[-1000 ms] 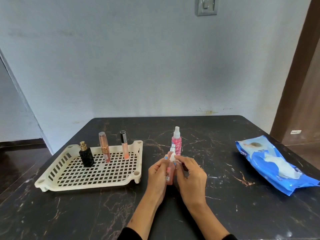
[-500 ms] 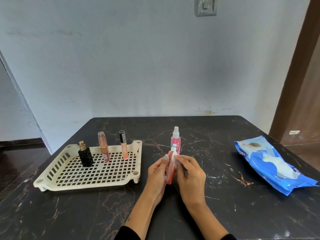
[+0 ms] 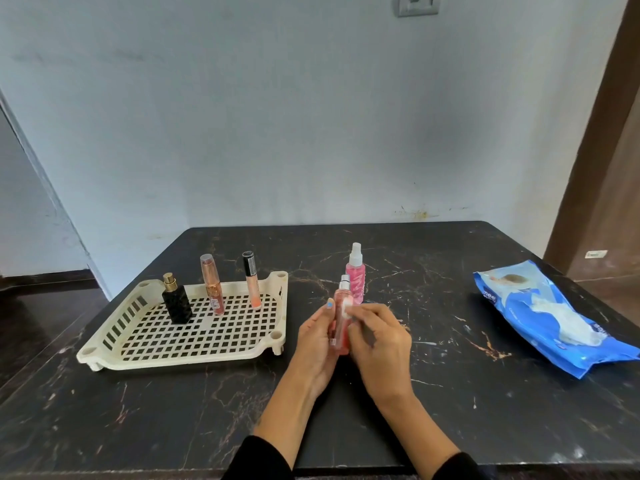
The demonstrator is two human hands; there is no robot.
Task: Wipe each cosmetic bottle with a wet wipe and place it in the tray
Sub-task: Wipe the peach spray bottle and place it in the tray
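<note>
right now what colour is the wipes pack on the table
Blue, with a white wipe showing at its opening: the wipes pack, clearest in the head view.

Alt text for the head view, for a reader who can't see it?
Two hands hold a slim pink spray bottle upright, the right hand rubbing it with a white wipe. A cream perforated plastic tray to the left holds three bottles.

We see a room with soft, even light, not too bright and not dark. The wall (image 3: 277, 116) looks pale blue with a darker, greyish patch near the middle. The dark tabletop (image 3: 450, 393) has a dull shine and no strong glare. Shadows under the tray (image 3: 104, 358) are faint and soft. The picture bends at the sides, so straight edges lean. Small print on the blue pack (image 3: 540, 317) looks fuzzy.
</note>
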